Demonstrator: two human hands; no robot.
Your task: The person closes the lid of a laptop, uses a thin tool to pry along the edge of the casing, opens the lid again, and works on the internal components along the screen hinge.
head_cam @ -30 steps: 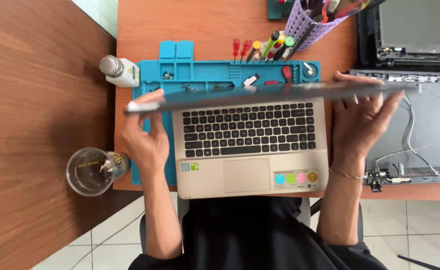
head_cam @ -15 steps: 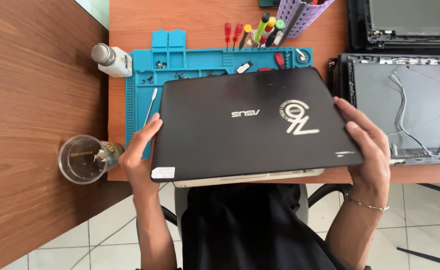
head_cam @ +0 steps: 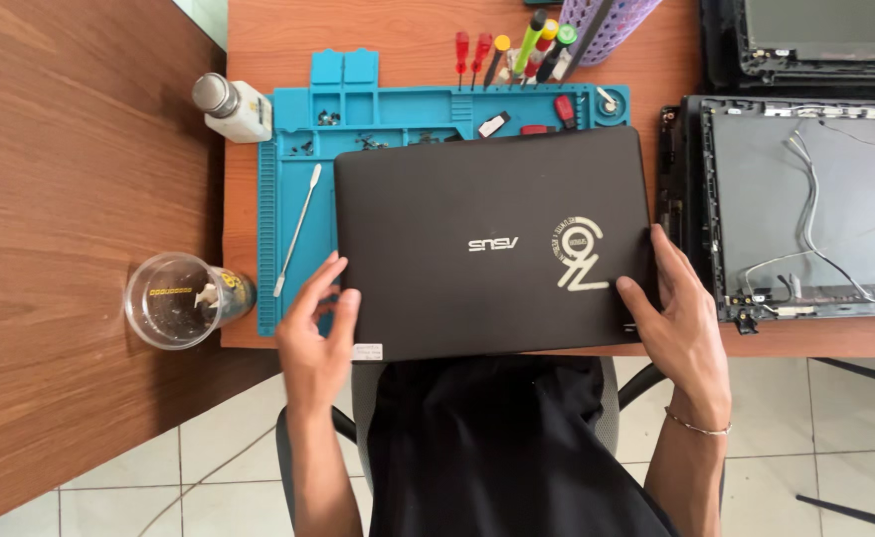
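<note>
A closed black laptop [head_cam: 477, 199] lies flat on a blue repair mat [head_cam: 280, 189], lid up, with a pale round sticker on it. My left hand [head_cam: 313, 333] is at the laptop's near left corner, fingers spread, fingertips touching the lid's edge. At the near right corner my right hand [head_cam: 681, 318] grips the laptop, thumb on the lid and fingers along the side edge.
A thin metal pry tool [head_cam: 296, 231] lies on the mat's left part. Behind the laptop are several screwdrivers [head_cam: 517, 50] and a purple mesh holder [head_cam: 612, 15]. A white bottle [head_cam: 231, 107] and a clear cup [head_cam: 174, 298] stand at left, an opened screen shell with loose cables [head_cam: 805, 209] at right.
The laptop's lid went from half raised to fully shut. The laptop now lies flat on the mat, and my left hand has loosened from the edge, fingers spreading.
</note>
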